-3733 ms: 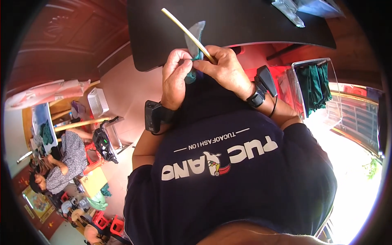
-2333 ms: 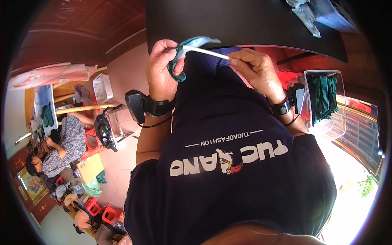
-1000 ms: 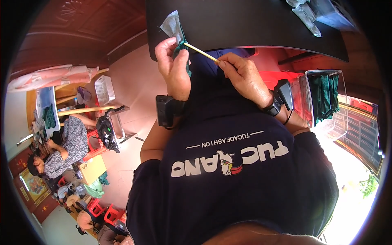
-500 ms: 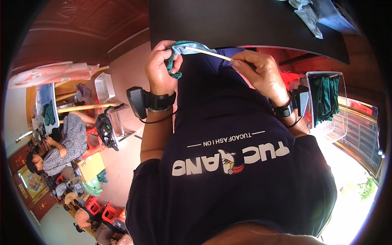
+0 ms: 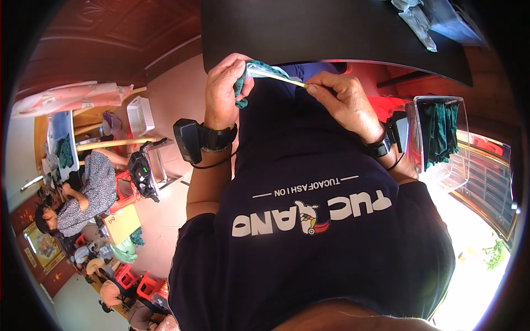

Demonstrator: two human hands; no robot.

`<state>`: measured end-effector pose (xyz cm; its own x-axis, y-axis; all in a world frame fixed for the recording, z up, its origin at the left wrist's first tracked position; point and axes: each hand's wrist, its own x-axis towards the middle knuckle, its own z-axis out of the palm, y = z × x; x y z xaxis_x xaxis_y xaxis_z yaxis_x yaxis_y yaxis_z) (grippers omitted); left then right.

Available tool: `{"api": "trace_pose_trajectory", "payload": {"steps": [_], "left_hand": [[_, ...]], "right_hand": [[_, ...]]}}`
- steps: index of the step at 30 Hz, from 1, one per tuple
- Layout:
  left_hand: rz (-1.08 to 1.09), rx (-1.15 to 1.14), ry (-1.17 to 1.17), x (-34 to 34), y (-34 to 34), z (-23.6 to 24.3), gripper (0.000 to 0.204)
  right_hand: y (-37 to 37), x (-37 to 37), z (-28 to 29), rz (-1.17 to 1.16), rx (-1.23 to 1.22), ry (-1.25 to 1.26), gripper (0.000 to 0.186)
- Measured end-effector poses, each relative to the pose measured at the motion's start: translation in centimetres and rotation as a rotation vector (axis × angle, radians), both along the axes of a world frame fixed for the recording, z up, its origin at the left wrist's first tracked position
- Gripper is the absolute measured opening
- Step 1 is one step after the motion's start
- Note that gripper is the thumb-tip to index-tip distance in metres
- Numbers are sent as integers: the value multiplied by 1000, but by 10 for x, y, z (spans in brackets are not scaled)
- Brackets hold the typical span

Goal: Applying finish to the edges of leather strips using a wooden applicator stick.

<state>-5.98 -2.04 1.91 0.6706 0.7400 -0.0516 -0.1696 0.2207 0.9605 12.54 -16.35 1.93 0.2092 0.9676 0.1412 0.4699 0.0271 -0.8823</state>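
1. The black worktop (image 5: 331,30) lies just beyond both hands, its near edge behind the work.
2. A co-worker (image 5: 96,190) in patterned clothing sits well off to the left.
3. The clear bin (image 5: 462,149), to the right, has green cloths (image 5: 439,135) hung in it; it is close beside the right forearm.
4. A carton (image 5: 122,223) is near the co-worker.
5. The white basket (image 5: 141,117) is left of the worktop, well apart from the hands.
6. A clear bag (image 5: 450,22) and grey strips (image 5: 417,27) lie at the worktop's right end.
7. The left hand (image 5: 225,91) is curled, pinching the cloth; its fingers hide part of it.
8. The right hand (image 5: 348,102) pinches the stick's near end between thumb and forefinger.
9. The cloth (image 5: 241,103), green and pale grey, is held up in front of the worktop's edge, above the lap.
10. The stick (image 5: 279,79) slants across between the hands, against the cloth's pale side; whether its tip is inside a fold, I cannot tell.
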Motion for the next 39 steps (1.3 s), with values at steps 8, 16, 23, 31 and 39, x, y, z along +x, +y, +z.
{"api": "trace_pose_trajectory", "payload": {"steps": [8, 16, 23, 31, 39], "left_hand": [[-120, 17, -30, 16, -19, 0, 27], [79, 118, -209, 25, -26, -7, 44], [171, 88, -145, 25, -21, -4, 22], [289, 6, -181, 13, 0, -12, 24], [225, 10, -118, 9, -5, -7, 24]], "right_hand": [[3, -9, -22, 236, -210, 694, 25], [8, -14, -12, 272, -325, 878, 30], [10, -15, -9, 212, -379, 866, 28], [5, -9, -10, 33, -78, 341, 19], [5, -11, -9, 16, -9, 90, 16]]}}
